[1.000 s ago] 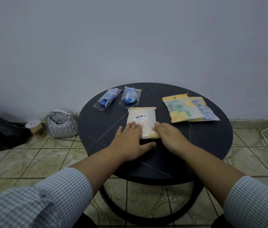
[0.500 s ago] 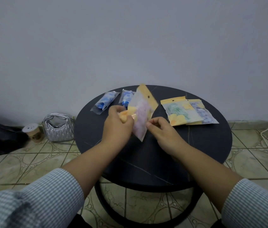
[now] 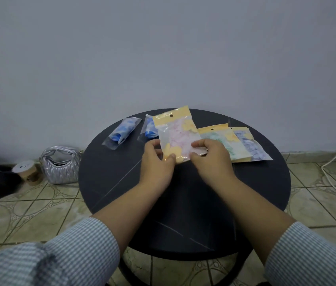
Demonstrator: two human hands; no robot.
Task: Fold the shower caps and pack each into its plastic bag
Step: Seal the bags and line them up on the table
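Round black table (image 3: 245,193) stood before me. My left hand (image 3: 155,167) pinched the pink packet (image 3: 178,134) at its 7 o'clock corner; my right hand (image 3: 211,162) pinched its 4 o'clock edge, holding it raised above the table's centre.

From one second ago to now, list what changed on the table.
The pink shower cap packet went from flat on the round table, barcode side up under both hands, to lifted and flipped, printed front showing. The left hand and right hand now pinch its lower edge. The two blue packets, the green packet and the purple packet stayed put.
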